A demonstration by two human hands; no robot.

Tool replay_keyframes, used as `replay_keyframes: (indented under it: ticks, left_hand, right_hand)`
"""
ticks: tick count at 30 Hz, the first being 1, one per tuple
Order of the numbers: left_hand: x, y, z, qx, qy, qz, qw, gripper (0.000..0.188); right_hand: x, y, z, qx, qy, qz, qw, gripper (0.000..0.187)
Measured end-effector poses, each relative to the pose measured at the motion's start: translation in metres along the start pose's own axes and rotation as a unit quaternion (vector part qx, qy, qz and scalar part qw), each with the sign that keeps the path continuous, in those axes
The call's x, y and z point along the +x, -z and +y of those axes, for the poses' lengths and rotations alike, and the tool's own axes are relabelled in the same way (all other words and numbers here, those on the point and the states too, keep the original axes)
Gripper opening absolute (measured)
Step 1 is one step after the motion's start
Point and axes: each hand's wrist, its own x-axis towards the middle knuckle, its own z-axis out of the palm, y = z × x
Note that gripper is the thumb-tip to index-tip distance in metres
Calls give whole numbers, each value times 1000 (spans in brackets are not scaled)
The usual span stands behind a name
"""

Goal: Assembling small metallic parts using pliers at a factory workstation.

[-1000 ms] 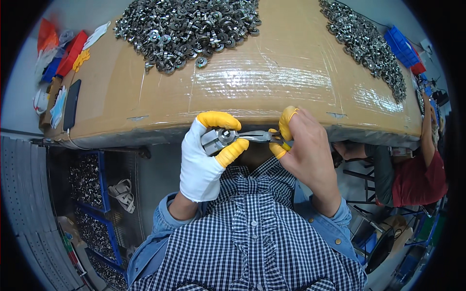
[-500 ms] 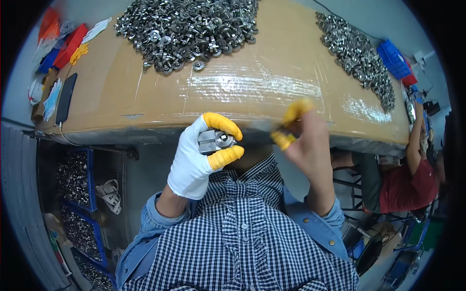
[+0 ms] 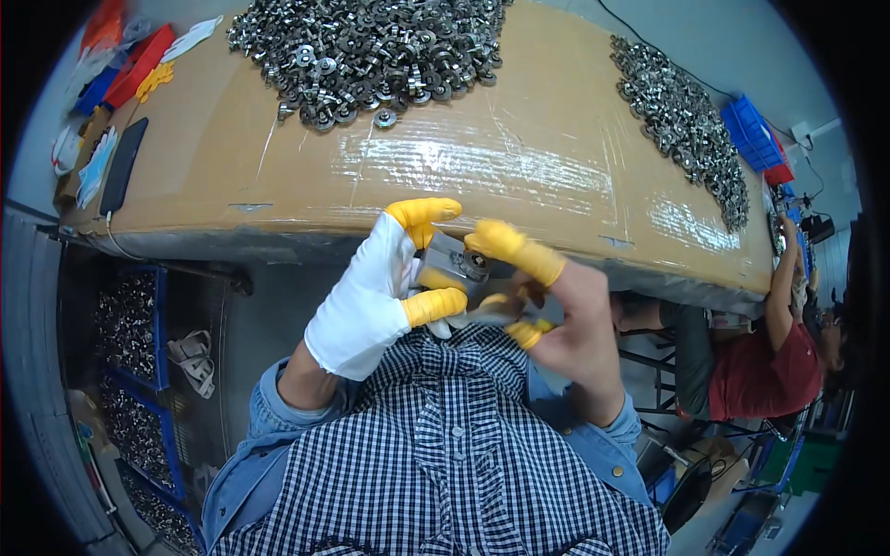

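Observation:
My left hand, in a white glove with yellow fingertips, grips a grey metal block just off the table's front edge. A round metal piece sits at the block's right end. My right hand is bare apart from yellow finger coverings and comes in from the right. One of its covered fingers lies at the block's round end. Its other fingers curl below; blur hides what they hold, though something dark shows between them.
On the cardboard-covered table lie a large pile of round metal parts and another pile at right. A phone rests at left. Blue crates of small parts stand lower left. A person in a red shirt sits at right.
My right hand has moved left, from apart to the metal block. The block has turned in my left hand, its round end now angled down to the right.

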Motion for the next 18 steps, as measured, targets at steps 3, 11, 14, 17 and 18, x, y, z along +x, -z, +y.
replay_keyframes:
  ticks: [3, 11, 14, 17, 18]
  left_hand:
    - [-2, 0, 2, 11, -11, 9, 1000, 71]
    - [-6, 4, 3, -13, 30, 1, 999, 62]
    - [-7, 3, 5, -15, 34, 0, 999, 62]
    - [-9, 2, 6, -16, 39, -2, 999, 61]
    - [-10, 2, 6, -13, 39, -4, 999, 60]
  right_hand:
    - [-2, 0, 0, -9, 4, -2, 1000, 49]
    - [-7, -2, -5, -5, 21, 77, 997, 35]
    - [-4, -2, -8, 4, 11, 87, 996, 32]
    - [0, -2, -7, 12, 0, 100, 995, 30]
    - [6, -3, -1, 37, 6, 86, 996, 29]
